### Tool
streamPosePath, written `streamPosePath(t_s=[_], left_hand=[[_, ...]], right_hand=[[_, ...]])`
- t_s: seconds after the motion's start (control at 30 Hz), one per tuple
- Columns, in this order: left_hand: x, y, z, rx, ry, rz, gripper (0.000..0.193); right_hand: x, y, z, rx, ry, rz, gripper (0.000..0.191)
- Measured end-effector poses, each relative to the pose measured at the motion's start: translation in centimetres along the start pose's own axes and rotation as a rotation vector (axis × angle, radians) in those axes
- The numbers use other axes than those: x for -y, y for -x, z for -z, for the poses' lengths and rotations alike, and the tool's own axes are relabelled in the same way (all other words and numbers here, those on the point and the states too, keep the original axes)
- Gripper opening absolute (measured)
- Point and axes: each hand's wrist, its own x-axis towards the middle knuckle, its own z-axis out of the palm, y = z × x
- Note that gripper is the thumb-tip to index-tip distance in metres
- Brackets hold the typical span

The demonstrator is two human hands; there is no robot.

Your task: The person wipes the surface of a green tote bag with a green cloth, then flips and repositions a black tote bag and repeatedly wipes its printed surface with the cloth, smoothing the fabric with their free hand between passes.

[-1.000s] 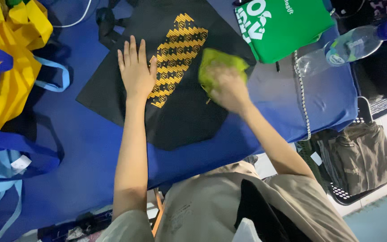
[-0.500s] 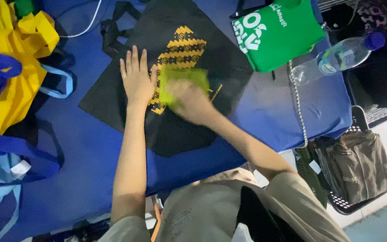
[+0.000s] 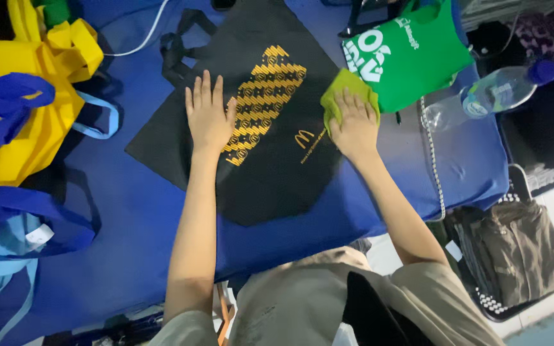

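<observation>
Black non-woven tote bag (image 3: 270, 166), light and limp, lies pinned under my flat open left hand (image 3: 209, 118) while my right hand (image 3: 354, 128) presses a green cloth (image 3: 344, 90) on its right edge.

A green tote bag (image 3: 411, 54) is lying at the far right of the blue surface (image 3: 129, 211), with a clear plastic water bottle (image 3: 492, 96) just beside it. Yellow tote bags (image 3: 27, 96) are piling at the left, above blue ones (image 3: 14, 224). An olive bag (image 3: 520, 250) is sitting in a black basket (image 3: 492, 301).
</observation>
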Motion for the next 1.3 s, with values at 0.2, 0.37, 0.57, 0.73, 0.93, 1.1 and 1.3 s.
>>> streamPosePath(t_s=[0.2, 0.37, 0.57, 0.73, 0.93, 1.1, 1.3], left_hand=[[-0.2, 0.0, -0.4, 0.011, 0.008, 0.019, 0.057], [-0.1, -0.3, -0.5, 0.018, -0.017, 0.024, 0.058], [0.5, -0.6, -0.8, 0.010, -0.009, 0.023, 0.059], [0.8, -0.6, -1.2, -0.037, 0.026, 0.031, 0.057], [0.7, -0.9, -1.5, -0.071, 0.019, 0.047, 0.058], [1.0, -1.1, -1.8, 0.041, -0.072, 0.070, 0.055], [1.4, -1.4, -1.6, -0.002, -0.004, 0.068, 0.060]], right_hand=[[4.3, -4.0, 2.2, -0.120, -0.403, -0.034, 0.044], [12.9, -8.1, -2.9, 0.192, -0.134, 0.305, 0.066], [9.9, -9.2, -6.9, 0.226, -0.106, 0.317, 0.068], [1.2, -10.3, -7.8, 0.019, -0.052, 0.162, 0.050], [1.8, -13.4, -6.4, -0.254, -0.272, -0.045, 0.039], [13.3, -14.8, -5.9, -0.147, -0.469, 0.440, 0.049], [14.5, -17.8, -9.0, 0.000, -0.104, 0.415, 0.039]])
